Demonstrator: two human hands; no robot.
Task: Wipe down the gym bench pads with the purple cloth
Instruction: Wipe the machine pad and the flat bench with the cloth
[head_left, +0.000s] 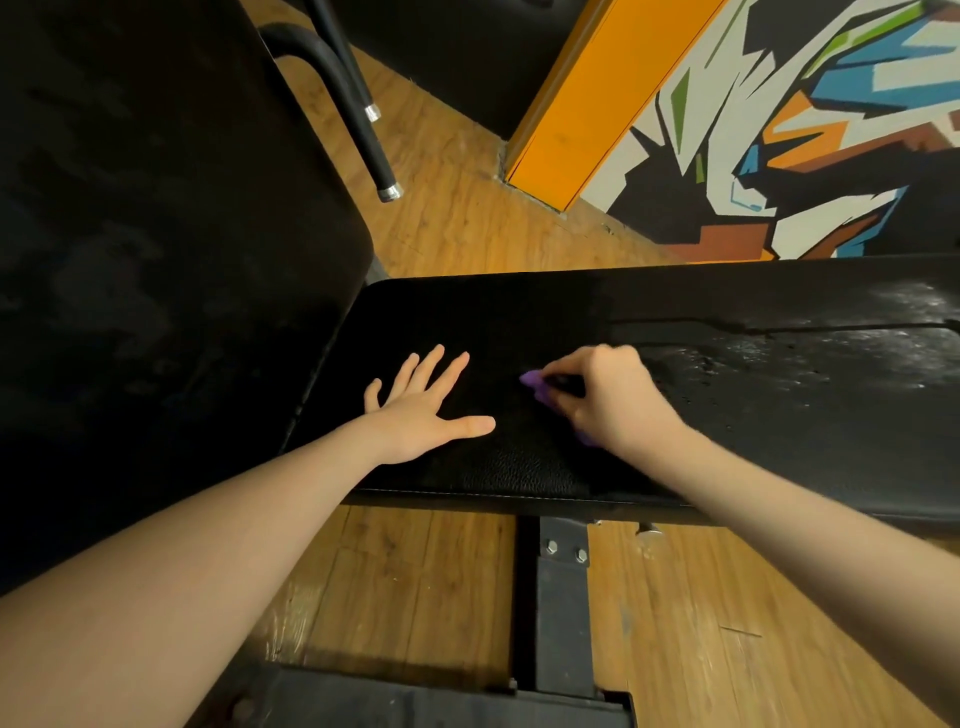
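Note:
A flat black bench pad (545, 322) runs across the middle of the view, its right part worn and cracked. A second black pad (156, 234) rises tilted at the left. My left hand (423, 410) lies flat on the flat pad, fingers spread. My right hand (608, 400) has its fingers curled round the purple cloth (535, 382) and holds it down on the pad, just right of my left hand. Only small purple bits of the cloth show past my fingers.
The bench's black metal post and base (561, 613) stand on a wooden floor (467, 208). Two black bars with metal ends (387, 189) hang at the upper left. An orange pillar (587, 104) and a painted wall (805, 130) lie behind the bench.

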